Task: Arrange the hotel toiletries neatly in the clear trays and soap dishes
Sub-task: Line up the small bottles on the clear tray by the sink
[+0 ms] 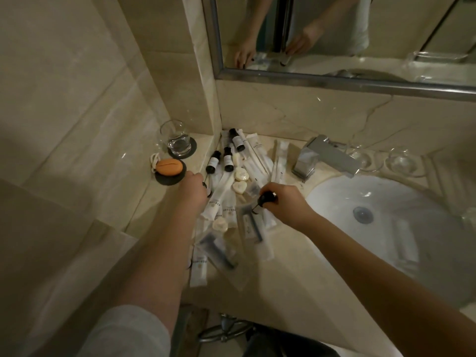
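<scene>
From the head camera, the toiletries lie in a loose heap on the marble surface, at nine o'clock from the basin. The right hand has its fingers clenched around a small dark-capped bottle above the heap. The left hand rests at the heap's nine o'clock edge, fingers touching a packet; whether they grip it I cannot tell. This looks like the sorting step. Next, the bottle likely needs carrying to the clear soap dishes at two o'clock, beyond the tap.
</scene>
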Demonstrator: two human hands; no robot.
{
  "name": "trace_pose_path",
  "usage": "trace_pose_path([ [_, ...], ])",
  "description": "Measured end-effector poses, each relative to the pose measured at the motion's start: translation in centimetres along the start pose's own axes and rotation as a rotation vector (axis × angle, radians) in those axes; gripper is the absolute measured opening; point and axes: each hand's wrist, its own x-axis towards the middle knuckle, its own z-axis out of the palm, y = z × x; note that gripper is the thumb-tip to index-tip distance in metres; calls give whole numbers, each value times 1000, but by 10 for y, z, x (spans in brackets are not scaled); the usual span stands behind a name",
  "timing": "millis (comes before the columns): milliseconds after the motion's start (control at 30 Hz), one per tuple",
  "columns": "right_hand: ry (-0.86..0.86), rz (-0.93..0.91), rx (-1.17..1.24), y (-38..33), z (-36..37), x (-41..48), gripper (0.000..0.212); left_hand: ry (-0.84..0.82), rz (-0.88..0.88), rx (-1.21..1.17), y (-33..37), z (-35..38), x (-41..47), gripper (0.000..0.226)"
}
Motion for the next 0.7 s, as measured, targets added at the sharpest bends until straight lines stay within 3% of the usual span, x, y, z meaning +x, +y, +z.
trace_pose_path([
  [100, 12, 11, 13, 1, -1, 2, 28, 14, 39, 28, 0, -2, -1, 21],
  [400, 118, 33, 152, 17, -30, -16, 23, 209, 221, -200, 51, -29, -48, 24],
  [700, 270, 132, 277, 100, -105, -83, 18, 108, 375, -266, 166, -9, -112, 23],
])
